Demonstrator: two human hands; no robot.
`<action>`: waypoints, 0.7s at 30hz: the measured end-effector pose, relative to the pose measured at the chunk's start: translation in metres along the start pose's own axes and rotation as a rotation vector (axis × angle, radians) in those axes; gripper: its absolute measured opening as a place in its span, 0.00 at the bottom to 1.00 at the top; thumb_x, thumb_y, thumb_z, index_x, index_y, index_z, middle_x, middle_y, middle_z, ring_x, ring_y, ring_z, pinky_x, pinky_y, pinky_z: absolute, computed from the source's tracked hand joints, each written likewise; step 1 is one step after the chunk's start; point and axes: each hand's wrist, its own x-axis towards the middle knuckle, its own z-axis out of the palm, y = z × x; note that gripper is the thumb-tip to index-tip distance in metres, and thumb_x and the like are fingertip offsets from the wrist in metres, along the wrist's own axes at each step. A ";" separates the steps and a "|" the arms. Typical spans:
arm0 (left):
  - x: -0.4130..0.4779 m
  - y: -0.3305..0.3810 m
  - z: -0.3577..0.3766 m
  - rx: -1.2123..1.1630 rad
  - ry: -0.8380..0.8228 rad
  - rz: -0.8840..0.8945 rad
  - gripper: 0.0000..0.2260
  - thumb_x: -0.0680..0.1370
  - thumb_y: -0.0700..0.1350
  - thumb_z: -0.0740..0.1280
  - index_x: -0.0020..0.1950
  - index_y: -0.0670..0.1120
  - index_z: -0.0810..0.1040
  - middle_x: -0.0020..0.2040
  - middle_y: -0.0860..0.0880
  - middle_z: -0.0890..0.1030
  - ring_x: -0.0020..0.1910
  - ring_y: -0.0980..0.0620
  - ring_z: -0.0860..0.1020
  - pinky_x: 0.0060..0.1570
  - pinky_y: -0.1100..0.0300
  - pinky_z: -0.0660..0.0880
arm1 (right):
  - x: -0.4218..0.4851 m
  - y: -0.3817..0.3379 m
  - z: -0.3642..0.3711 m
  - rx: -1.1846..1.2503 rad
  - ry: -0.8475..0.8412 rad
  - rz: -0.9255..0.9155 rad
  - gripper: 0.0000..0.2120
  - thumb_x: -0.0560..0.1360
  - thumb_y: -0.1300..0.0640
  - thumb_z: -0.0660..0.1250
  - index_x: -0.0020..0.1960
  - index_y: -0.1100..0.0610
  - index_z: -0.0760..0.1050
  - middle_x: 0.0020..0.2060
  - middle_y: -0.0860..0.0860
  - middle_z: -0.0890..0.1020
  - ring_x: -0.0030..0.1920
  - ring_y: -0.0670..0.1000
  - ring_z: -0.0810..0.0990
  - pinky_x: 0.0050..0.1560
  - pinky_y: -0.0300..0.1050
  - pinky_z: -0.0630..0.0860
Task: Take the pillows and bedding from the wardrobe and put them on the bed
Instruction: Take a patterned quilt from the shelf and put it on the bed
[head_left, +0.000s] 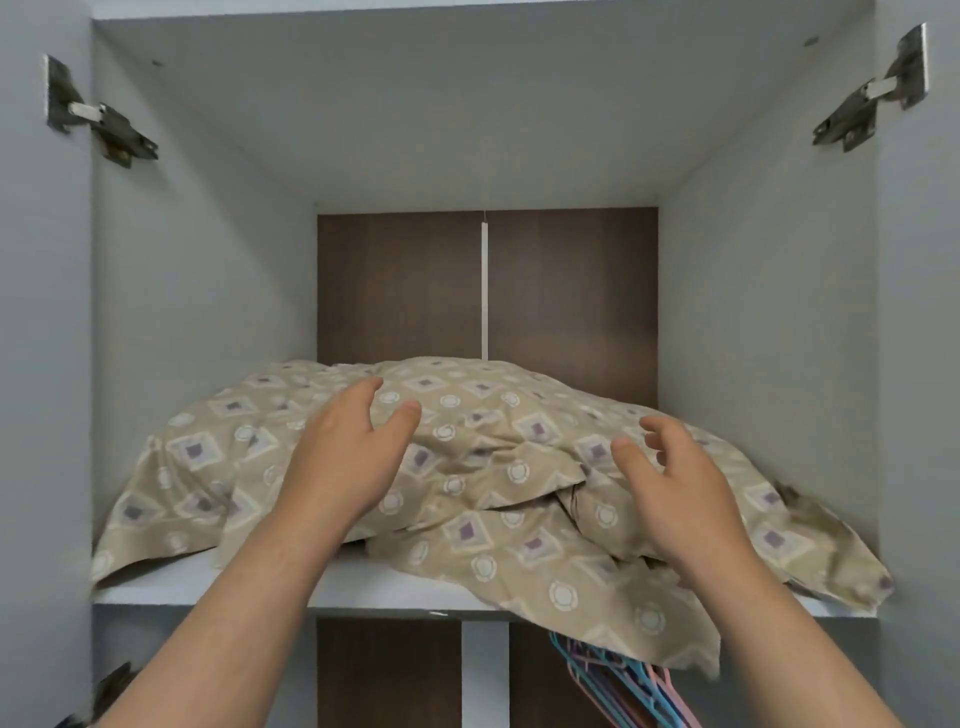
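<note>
Bedding (467, 467) lay bunched on the wardrobe shelf (363, 582), its right corner drooping over the near edge. We held left hand (348, 457) and right hand (670, 499) spread above it, gripping nothing.

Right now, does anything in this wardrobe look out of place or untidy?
Yes. The beige patterned bedding lies crumpled on the upper shelf, not folded, and a corner spills over the shelf edge, hanging onto the coloured hangers below. Both hands are open above it.

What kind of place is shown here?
Probably the inside of a bedroom wardrobe: patterned bedding lies on a white shelf, door hinges flank the opening, and plastic hangers hang below.
</note>
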 end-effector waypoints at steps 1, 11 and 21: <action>0.018 -0.005 0.007 0.024 0.002 -0.017 0.33 0.70 0.66 0.56 0.71 0.50 0.68 0.69 0.49 0.72 0.66 0.46 0.71 0.59 0.49 0.70 | 0.011 0.004 0.007 -0.016 0.010 0.009 0.26 0.75 0.40 0.60 0.70 0.49 0.67 0.66 0.49 0.74 0.65 0.51 0.71 0.60 0.51 0.69; 0.164 -0.067 0.075 0.281 -0.350 -0.263 0.49 0.63 0.79 0.52 0.68 0.44 0.73 0.70 0.42 0.72 0.66 0.40 0.71 0.63 0.48 0.65 | 0.101 0.056 0.037 -0.413 0.162 0.241 0.30 0.71 0.39 0.56 0.64 0.58 0.72 0.60 0.60 0.78 0.60 0.63 0.74 0.55 0.53 0.70; 0.199 -0.051 0.113 0.391 -0.297 -0.295 0.45 0.55 0.74 0.64 0.60 0.42 0.79 0.63 0.39 0.77 0.56 0.36 0.76 0.59 0.47 0.71 | 0.152 0.125 0.032 -0.589 -0.054 0.526 0.45 0.66 0.26 0.44 0.65 0.55 0.76 0.65 0.55 0.77 0.65 0.59 0.73 0.61 0.53 0.68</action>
